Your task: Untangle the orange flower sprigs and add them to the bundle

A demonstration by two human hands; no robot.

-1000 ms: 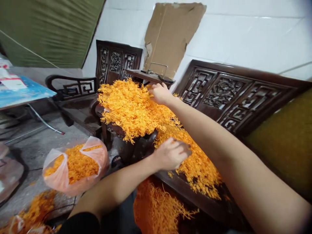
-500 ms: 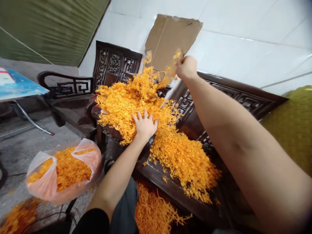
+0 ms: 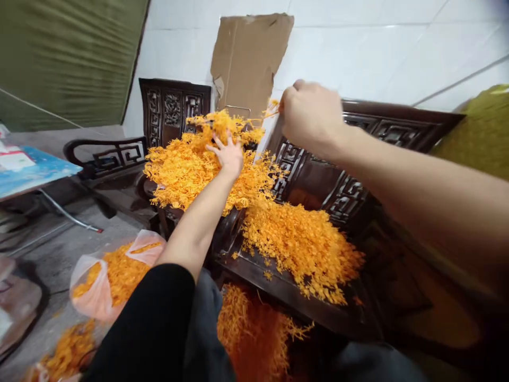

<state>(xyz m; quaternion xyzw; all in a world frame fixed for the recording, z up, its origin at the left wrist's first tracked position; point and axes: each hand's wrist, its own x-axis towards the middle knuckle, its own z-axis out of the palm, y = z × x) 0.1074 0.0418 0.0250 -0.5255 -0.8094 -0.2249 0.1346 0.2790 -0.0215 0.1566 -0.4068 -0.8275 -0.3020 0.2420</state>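
Compared with half a second ago, the left hand [image 3: 228,156] has gone from the near part of the upper heap [image 3: 178,175] towards its 12 o'clock side, and the right hand [image 3: 312,114] has swung off the edge of the cardboard [image 3: 250,58] towards 3 o'clock. The left hand is open, fingers fanned towards 11 o'clock against a loose tuft [image 3: 226,123]; whether they press on it is hard to tell. The right hand, at the left one's 2 o'clock, is closed on a few thin strands [image 3: 272,110].

Everything in the heaps is bright orange: wiry, branching, with frizzy, curled tips, paler in the upper heap. The lower heap [image 3: 296,241] lies on the dark wooden bench [image 3: 278,284], at the upper heap's 4 o'clock.

The upper heap's long axis runs roughly 9 to 3 o'clock, the lower heap's 10 to 4. The strands' loose ends trail from the right hand towards 9 o'clock. More orange pieces fill a bag [image 3: 95,297] at the upper heap's 7 o'clock.
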